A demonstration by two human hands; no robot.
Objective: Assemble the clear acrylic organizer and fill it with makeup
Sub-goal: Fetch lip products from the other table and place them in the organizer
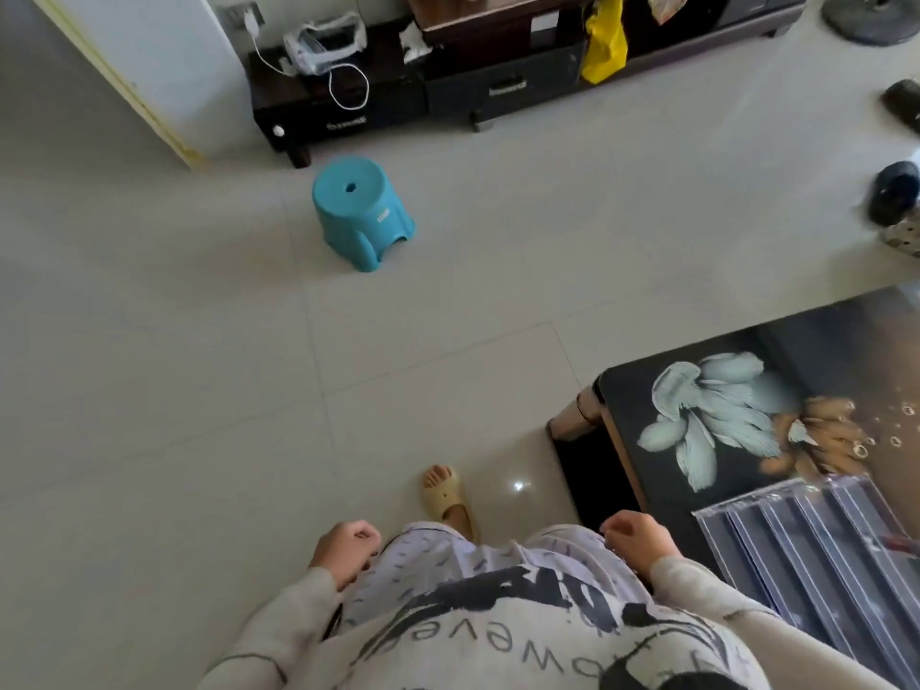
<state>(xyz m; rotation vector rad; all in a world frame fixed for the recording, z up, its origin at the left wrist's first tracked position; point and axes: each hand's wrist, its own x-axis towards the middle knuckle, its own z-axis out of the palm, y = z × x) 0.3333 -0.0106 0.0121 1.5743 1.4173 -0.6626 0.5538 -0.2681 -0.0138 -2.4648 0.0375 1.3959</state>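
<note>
- Currently the person stands on the tiled floor (199,390), view tipped down over the torso. The task looks barely begun, with nothing assembled.
- Left hand (346,547): low centre-left of frame, fingers loosely curled, holding nothing.
- Right hand (637,540): low centre-right, also loosely curled and empty. It sits close against the trouser fabric; no grip is visible.
- Acrylic panels (806,540): a flat stack of clear sheets in the lower right of frame, lying on the dark glass counter (627,400) at its near end.
- Key relation: the panels lie to the right of the right hand, near it but apart. Their long edges run from upper left toward lower right of frame. The right hand is plainly the nearer; the left is well apart, with the body between.
- Judgement: the next move is probably a turn toward the counter and a reach to the right. The sheets look thin and slick, so lifting one off the stack may need an edge grip.
- No makeup is visible anywhere in frame.
- In the way: the counter's near corner and leg stand between the body and the stack. One foot in a tan slipper (448,500) is just left of that corner.
- Around: a blue stool (361,216) at upper centre-left, a low dark cabinet (448,92) along the top edge, and a yellow bag (605,42) hanging at it. All are well apart from the stack.
</note>
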